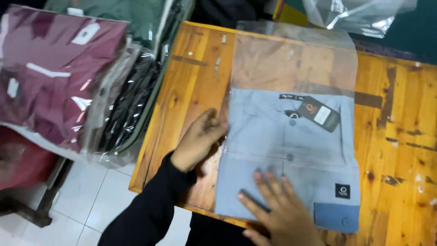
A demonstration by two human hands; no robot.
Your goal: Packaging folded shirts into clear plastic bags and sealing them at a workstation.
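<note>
Garment: folded light-blue shirt [291,155] inside a clear plastic sleeve [291,59], lying flat on the wooden table [400,136]. Collar toward 12 o'clock, hem toward 6 o'clock. Darker blue cuff [336,217] at the 5 o'clock corner of the fold.

Sleeve: the empty part of the bag runs past the collar toward 12 o'clock; table grain shows through it.

Tag: black hang tag [321,114] near the collar, at about 1 o'clock from the shirt's middle, tilted. A small black square patch [342,191] sits low on the shirt at 4 o'clock.

Left hand [198,141]: at 9 o'clock of the shirt, fingers loosely curled, fingertips against the left edge of the package. Whether it pinches the plastic or only touches it, cannot tell. Black sleeve [145,209] covers the arm.

Right hand [277,207]: at 6 o'clock of the shirt, fingers spread and flat, palm down on the lower part of the package. It presses, grips nothing.

Table: varnished, orange-brown, with dark marks; its near-left corner hangs over the white tiled floor [91,200].

Surroundings: at 9 to 10 o'clock of the table, a stack of bagged garments, a maroon one [50,73] on top, black ones [129,105] beside it, a green one [123,18] behind. At 1 o'clock, loose clear plastic [359,13] beyond the table's far edge.
</note>
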